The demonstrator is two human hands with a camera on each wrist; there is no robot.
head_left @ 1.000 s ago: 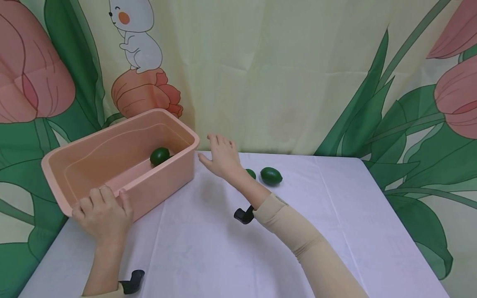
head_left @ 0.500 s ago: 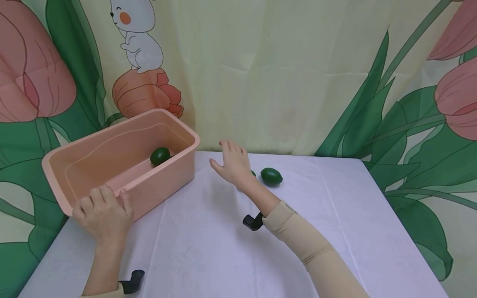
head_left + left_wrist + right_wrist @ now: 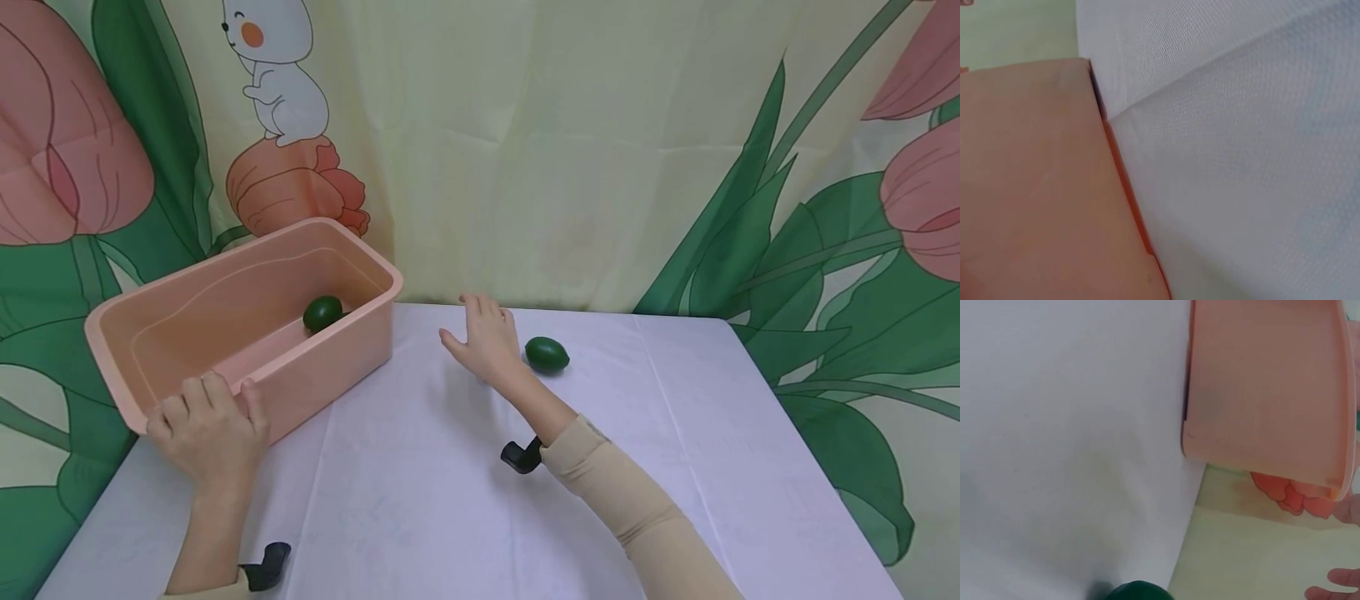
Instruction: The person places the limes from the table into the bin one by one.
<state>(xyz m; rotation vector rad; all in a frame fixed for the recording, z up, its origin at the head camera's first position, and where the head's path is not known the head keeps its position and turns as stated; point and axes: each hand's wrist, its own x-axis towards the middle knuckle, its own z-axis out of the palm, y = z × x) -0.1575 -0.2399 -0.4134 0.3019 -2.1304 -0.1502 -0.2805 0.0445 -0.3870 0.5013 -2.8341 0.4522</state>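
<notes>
A pink plastic bin [image 3: 337,367] stands at the left of the table, and my left hand [image 3: 213,433] grips its near left rim, fingers curled over the edge. The bin's outer wall [image 3: 1047,181] fills the left of the left wrist view. Inside the bin lies a dark green lime [image 3: 322,313], with a sliver of another green thing beside it. My right hand [image 3: 491,343] is held over the table, fingers extended and nothing in its grasp. Just right of it rests another lime [image 3: 547,355]. In the right wrist view, part of a lime [image 3: 1140,591] shows at the bottom edge, near the fingers.
A white cloth covers the table [image 3: 420,500]. Behind it hangs a curtain [image 3: 525,167] printed with tulips and a small white animal. Black camera mounts [image 3: 521,457] stick out from both wrists.
My right hand has moved rightward and slightly nearer, away from the bin, and now covers a lime that showed behind the wrist. My left hand and the bin stay put.
</notes>
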